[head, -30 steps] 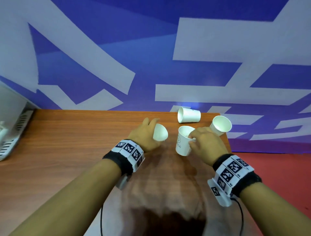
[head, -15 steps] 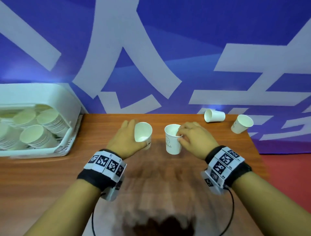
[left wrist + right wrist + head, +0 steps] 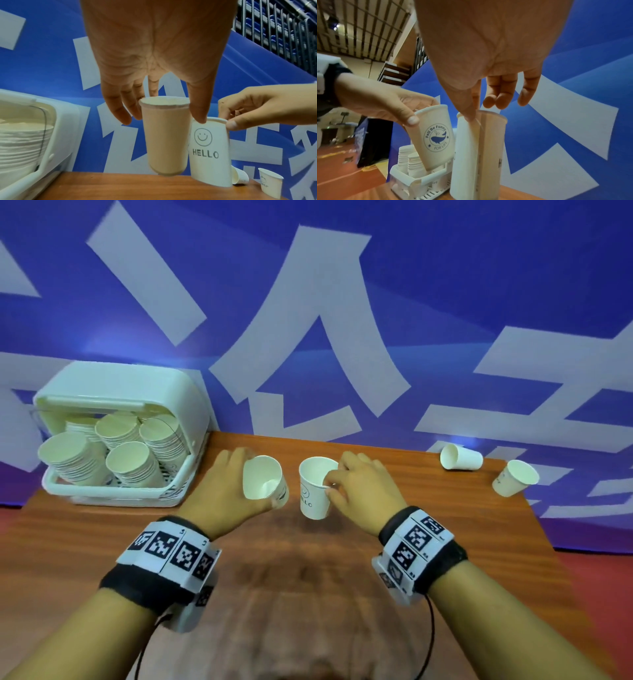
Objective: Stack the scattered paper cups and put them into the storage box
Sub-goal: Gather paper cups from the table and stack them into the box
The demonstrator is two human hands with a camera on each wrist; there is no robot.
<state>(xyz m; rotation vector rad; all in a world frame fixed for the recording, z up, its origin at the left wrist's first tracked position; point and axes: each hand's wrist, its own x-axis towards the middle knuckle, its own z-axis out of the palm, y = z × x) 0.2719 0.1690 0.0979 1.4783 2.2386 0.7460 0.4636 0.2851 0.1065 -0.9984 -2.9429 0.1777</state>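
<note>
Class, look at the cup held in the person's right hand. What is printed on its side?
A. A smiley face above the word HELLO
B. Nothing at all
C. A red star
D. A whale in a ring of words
A: in the left wrist view the cup pinched at the rim by the right hand shows a smiley face over HELLO.

We are reaching both forearms forward, our left hand (image 3: 228,491) curling fingers and thumb around something, our right hand (image 3: 363,491) pinching with thumb and forefinger, other fingers loosely bent.
</note>
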